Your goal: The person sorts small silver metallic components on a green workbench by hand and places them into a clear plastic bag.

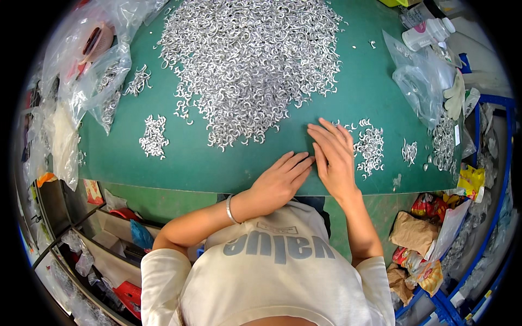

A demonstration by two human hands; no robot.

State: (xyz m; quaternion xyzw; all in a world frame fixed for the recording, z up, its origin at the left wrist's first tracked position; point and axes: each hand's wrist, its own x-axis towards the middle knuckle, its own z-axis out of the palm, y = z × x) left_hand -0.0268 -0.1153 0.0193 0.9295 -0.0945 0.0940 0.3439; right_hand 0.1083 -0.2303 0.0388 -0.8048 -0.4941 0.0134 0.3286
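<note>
A large heap of small silvery curved metal pieces (250, 60) spreads over the green tabletop (234, 168) in front of me. Close to the table's near edge, my left hand (280, 179) rests with its fingers stretched out to the right, a metal bangle on the wrist. Its fingertips nearly meet the thumb side of my right hand (334, 160). That right hand points away from me, fingers extended and thumb apart. Just right of it lies a small pile of the same pieces (371, 148). No held piece shows in either hand; the palms are hidden.
Smaller piles (154, 137) lie left of the heap and at the table's right end. Clear plastic bags (111, 81) crowd the left side. A white bottle (428, 33) and another plastic bag (416, 81) lie on the right. Cluttered shelves (103, 228) stand below at left.
</note>
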